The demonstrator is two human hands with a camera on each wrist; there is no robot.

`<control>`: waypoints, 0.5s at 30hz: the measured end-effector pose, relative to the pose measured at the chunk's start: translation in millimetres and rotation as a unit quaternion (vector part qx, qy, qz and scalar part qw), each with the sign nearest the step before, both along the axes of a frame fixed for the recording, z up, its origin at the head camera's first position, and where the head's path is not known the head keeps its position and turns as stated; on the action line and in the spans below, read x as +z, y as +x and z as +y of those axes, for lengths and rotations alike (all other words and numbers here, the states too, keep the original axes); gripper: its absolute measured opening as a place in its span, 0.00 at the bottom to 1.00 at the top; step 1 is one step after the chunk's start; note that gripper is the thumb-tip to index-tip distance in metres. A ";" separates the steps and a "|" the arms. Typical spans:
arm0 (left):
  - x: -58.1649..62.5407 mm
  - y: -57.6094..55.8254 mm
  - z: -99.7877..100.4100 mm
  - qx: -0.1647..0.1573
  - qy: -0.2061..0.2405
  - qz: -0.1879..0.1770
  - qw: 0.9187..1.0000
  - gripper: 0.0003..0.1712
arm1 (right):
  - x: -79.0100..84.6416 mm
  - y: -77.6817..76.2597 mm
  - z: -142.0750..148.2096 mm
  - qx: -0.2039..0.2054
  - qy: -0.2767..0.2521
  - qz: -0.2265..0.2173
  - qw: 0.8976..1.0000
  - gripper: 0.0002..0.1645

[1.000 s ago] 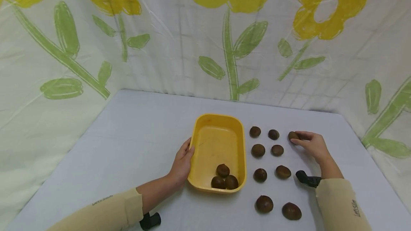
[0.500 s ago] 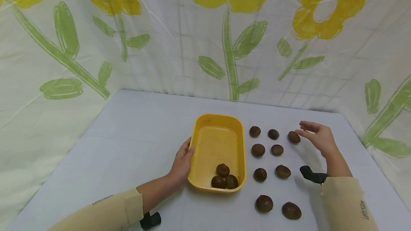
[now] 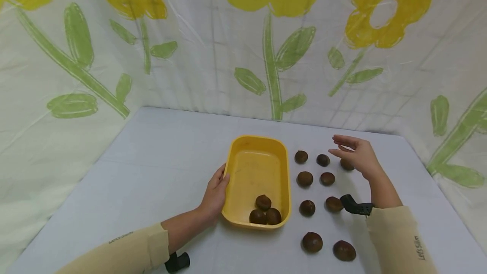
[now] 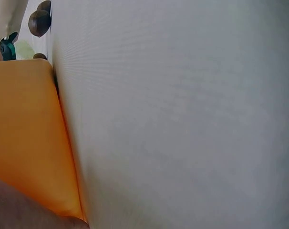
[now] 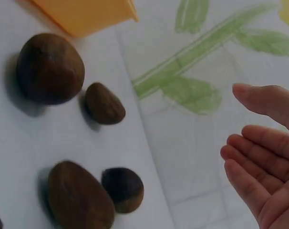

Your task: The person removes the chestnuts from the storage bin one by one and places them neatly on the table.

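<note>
My left hand (image 3: 214, 195) grips the left side of a yellow plastic tray (image 3: 227, 172), thumb at the rim. Three chestnuts (image 3: 263, 202) lie together in the tray's near end. In the left wrist view, the tray's wall (image 4: 30, 114) stands on the cloth with part of the hand (image 4: 30, 210) against it. My right hand (image 3: 359, 157) hovers at the back right, fingers extended and holding nothing. Beneath it a chestnut (image 3: 347, 165) on the table is partly hidden. The right wrist view has this hand (image 5: 268, 162) with thumb and fingers apart, beside several chestnuts (image 5: 51, 69).
Right of the tray, chestnuts stand in two columns, from a small one (image 3: 323, 160) at the back to larger ones (image 3: 312, 242) in front. A white cloth covers the table (image 3: 152, 155). A flower-patterned curtain (image 3: 201, 67) hangs along its back edge.
My right hand has let go of the chestnut at the back right, drawn off to the right, then swung left above it. The left hand and tray stay put.
</note>
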State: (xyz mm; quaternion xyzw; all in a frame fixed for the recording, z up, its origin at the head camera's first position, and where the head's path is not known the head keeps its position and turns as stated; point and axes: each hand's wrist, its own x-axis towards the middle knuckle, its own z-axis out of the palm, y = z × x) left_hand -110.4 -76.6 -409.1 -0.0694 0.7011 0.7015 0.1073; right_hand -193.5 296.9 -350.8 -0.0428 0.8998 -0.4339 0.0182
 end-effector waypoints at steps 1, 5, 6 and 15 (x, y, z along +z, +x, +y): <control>0.4 0.1 0.1 0.001 0.000 -0.001 1.000 0.28 | 1.0 -0.6 -5.4 0.008 -0.004 0.002 1.000 0.40; 1.7 0.5 1.2 0.000 0.002 -0.007 1.000 0.28 | 2.8 -2.1 -24.6 0.042 -0.017 0.017 0.999 0.39; 2.2 0.8 1.4 -0.001 0.000 -0.008 1.000 0.28 | 2.9 -2.5 -28.5 0.048 -0.019 0.018 0.998 0.39; 2.0 1.1 0.1 0.000 0.000 -0.003 1.000 0.28 | 3.3 -12.8 -53.7 0.080 -0.028 0.014 0.996 0.38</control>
